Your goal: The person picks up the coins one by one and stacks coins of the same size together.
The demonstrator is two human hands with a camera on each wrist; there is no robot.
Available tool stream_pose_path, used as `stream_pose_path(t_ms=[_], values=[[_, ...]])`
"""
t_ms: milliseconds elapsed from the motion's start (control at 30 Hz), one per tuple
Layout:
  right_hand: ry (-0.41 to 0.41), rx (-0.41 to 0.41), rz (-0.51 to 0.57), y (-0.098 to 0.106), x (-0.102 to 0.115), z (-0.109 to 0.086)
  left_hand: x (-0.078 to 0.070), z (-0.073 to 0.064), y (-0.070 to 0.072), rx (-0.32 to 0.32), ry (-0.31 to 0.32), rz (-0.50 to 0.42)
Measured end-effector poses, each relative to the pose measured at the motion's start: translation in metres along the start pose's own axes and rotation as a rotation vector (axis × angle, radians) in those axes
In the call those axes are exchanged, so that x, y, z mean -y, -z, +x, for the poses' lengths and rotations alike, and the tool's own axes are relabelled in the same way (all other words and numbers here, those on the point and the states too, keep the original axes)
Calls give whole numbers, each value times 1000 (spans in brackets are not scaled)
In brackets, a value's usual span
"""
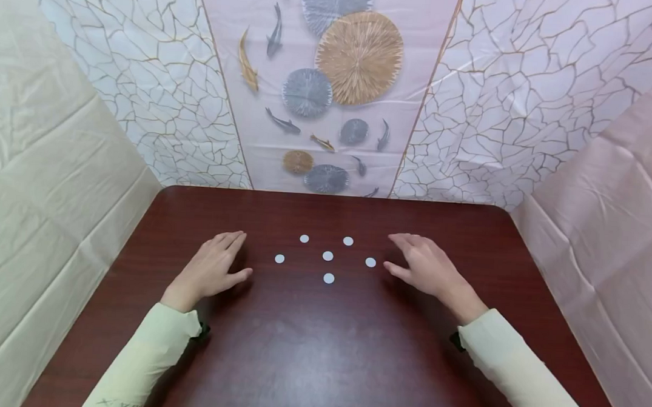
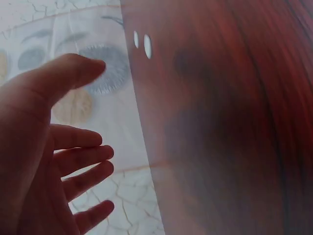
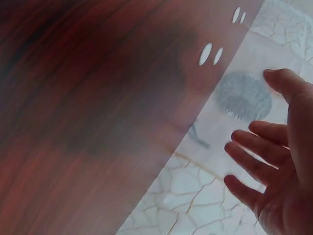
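Note:
Several small white discs lie flat on the dark red-brown table (image 1: 320, 337). One disc (image 1: 328, 256) is in the middle of the group, another (image 1: 329, 278) is nearest the front. To the left of them my left hand (image 1: 211, 268) hovers over the wood, thumb apart from the fingers, closest to the leftmost disc (image 1: 280, 258). My right hand (image 1: 427, 268) is on the other side, its thumb and fingertips close to the rightmost disc (image 1: 371, 262). Both palms hold nothing; in the left wrist view the fingers (image 2: 83, 156) are spread and relaxed, and likewise the right fingers (image 3: 259, 152).
A patterned cloth (image 1: 359, 59) with fish and round leaf shapes hangs behind the table's far edge. Pale cloth walls (image 1: 47, 215) rise along both sides. Pale sleeves (image 1: 144, 353) cover the forearms, with a dark band at each wrist.

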State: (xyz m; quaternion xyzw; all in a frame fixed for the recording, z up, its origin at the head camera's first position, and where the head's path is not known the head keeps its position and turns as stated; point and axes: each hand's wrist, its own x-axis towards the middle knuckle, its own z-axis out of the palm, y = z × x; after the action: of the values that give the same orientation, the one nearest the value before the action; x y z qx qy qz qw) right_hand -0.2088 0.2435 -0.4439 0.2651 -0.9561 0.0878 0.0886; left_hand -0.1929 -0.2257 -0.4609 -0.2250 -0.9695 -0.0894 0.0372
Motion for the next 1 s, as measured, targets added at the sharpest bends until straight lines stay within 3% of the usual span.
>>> stream_pose_path(t_ms=[167, 500, 767, 1000], values=[[11, 53, 57, -2, 15, 12, -18, 13, -2, -6, -61, -26], [113, 130, 161, -16, 43, 36, -61, 37, -15, -23, -173, -150], [157, 206, 228, -28, 66, 49, -88, 51, -35, 38, -176, -299], [177, 202, 227, -41, 74, 52, -102, 62, -46, 69, -202, -306]])
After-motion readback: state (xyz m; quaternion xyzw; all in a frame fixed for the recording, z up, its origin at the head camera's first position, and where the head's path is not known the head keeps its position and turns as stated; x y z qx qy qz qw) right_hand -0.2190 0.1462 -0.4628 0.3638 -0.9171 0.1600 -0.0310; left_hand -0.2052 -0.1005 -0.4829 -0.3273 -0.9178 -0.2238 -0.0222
